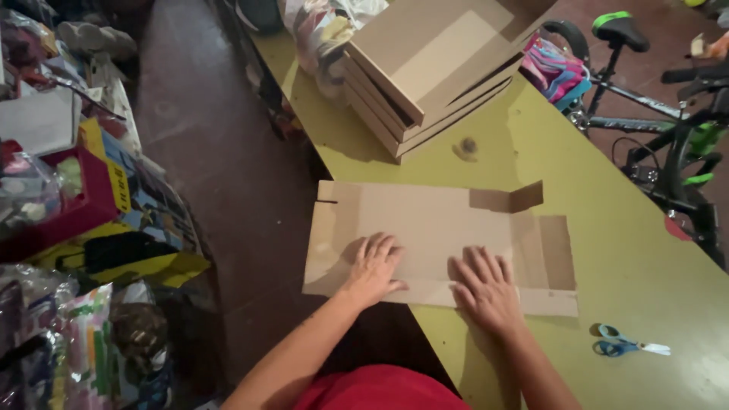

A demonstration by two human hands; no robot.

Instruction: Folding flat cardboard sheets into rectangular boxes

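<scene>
A flat, unfolded brown cardboard box blank (425, 228) lies on the yellow-green table (623, 258), its left end hanging past the table's edge. My left hand (373, 267) presses palm-down on the blank near its lower left. My right hand (486, 287) lies flat on the blank's near flap, fingers spread. One small flap at the blank's upper right stands slightly raised. Neither hand holds anything.
A stack of folded cardboard boxes (433, 68) sits at the table's far end beside a plastic bag (323, 30). Blue-handled scissors (626, 346) lie near the right. A bicycle (668, 129) stands to the right; toy packages (91, 228) crowd the left floor.
</scene>
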